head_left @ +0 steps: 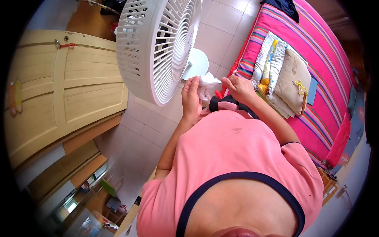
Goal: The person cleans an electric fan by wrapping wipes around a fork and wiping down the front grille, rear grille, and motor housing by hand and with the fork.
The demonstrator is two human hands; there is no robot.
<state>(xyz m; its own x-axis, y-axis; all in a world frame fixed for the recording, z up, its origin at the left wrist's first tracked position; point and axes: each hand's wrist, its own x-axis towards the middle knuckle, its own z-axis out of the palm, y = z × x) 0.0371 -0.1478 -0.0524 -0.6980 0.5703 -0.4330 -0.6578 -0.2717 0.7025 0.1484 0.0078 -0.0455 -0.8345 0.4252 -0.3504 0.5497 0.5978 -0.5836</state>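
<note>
A crumpled, thin white piece [208,82], tissue or plastic bag, I cannot tell which, is stretched between my hands in front of the pink shirt. My left hand [191,96] grips its left side, thumb up and fingers closed. With bent fingers, my right hand [240,89] pinches its right end. Just beyond my hands stands a white electric fan [156,49], its round grille beside my left hand. The fan's round white base [198,63] shows on the floor behind the white piece.
To the right is a bed with a pink striped cover [316,43], bearing folded quilts [270,59] and a beige cushion-like bundle [293,81] tied with yellow cord. A cream wooden door or cabinet [90,75] is on the left. Pale tiles [219,17] cover the floor.
</note>
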